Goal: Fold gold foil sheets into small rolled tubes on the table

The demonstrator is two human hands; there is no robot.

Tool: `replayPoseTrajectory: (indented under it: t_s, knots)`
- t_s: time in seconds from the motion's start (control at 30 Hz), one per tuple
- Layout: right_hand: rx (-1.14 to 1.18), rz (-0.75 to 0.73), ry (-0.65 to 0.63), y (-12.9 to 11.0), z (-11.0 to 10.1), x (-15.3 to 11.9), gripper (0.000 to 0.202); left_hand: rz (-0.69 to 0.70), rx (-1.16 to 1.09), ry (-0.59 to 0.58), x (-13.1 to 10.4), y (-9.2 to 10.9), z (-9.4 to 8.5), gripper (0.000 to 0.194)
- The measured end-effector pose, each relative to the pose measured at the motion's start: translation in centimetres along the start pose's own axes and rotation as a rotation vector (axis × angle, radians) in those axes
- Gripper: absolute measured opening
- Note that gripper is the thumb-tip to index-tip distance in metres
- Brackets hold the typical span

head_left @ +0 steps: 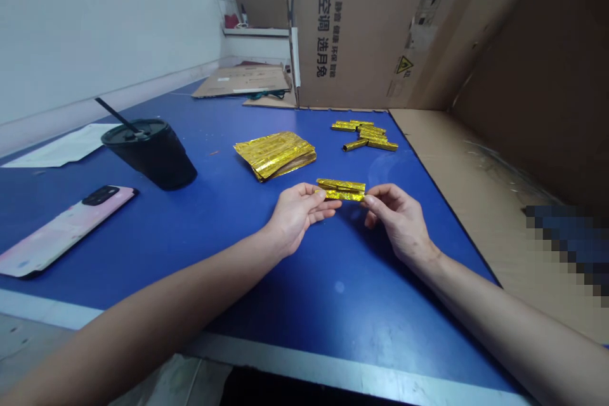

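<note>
Between my two hands is a narrow piece of gold foil paper [341, 186], its long edges folded inward, held a little above the blue table. My left hand [297, 212] pinches its left end, thumb on top and fingers beneath. At the right end, my right hand [397, 212] grips the near corner between thumb and fingers. Beyond my left hand lies a fanned stack of flat gold foil sheets [276, 153]. Farther back on the right, several rolled gold foil pieces [371, 133] rest in a loose pile.
On the left stand a black cup with a straw [155, 152] and a phone in a pink case [66, 228]. White paper [61, 144] lies behind the cup. Large cardboard [361, 32] walls the back and right, with flat cardboard pieces [242, 79] at the back left.
</note>
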State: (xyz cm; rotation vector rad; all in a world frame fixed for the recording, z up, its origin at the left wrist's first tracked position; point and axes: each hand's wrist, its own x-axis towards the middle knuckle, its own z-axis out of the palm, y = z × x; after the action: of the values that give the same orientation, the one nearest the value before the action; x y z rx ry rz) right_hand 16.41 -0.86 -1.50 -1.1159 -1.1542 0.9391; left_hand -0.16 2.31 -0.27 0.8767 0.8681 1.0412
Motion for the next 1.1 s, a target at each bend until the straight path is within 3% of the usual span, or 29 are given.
replayPoseTrajectory:
  t_s: [0.17, 0.4, 0.57, 0.7, 0.87, 1.1]
  knots:
    - [-0.012, -0.005, -0.028, -0.13, 0.12, -0.16, 0.024, -0.033, -0.023, 0.003, -0.05, -0.01, 0.07, 0.010]
    - [0.041, 0.051, -0.042, -0.16, -0.04, -0.09, 0.018, -0.065, 0.052, -0.127, -0.48, -0.13, 0.34, 0.007]
    - [0.152, 0.118, -0.094, -0.05, -0.29, 0.09, 0.015, 0.048, 0.122, -0.044, -0.19, -0.07, -0.21, 0.020]
    - [0.162, 0.149, -0.182, 0.04, -0.51, 0.02, 0.015, 0.039, 0.243, -0.117, 0.02, 0.20, -0.48, 0.029]
    - [0.188, 0.184, -0.262, -0.27, -0.39, -0.13, 0.017, 0.010, 0.340, -0.180, -0.22, 0.25, -0.09, 0.022]
    - [0.154, 0.249, -0.235, -0.39, -0.21, 0.02, 0.018, -0.013, 0.372, -0.180, -0.40, 0.10, 0.04, 0.017]
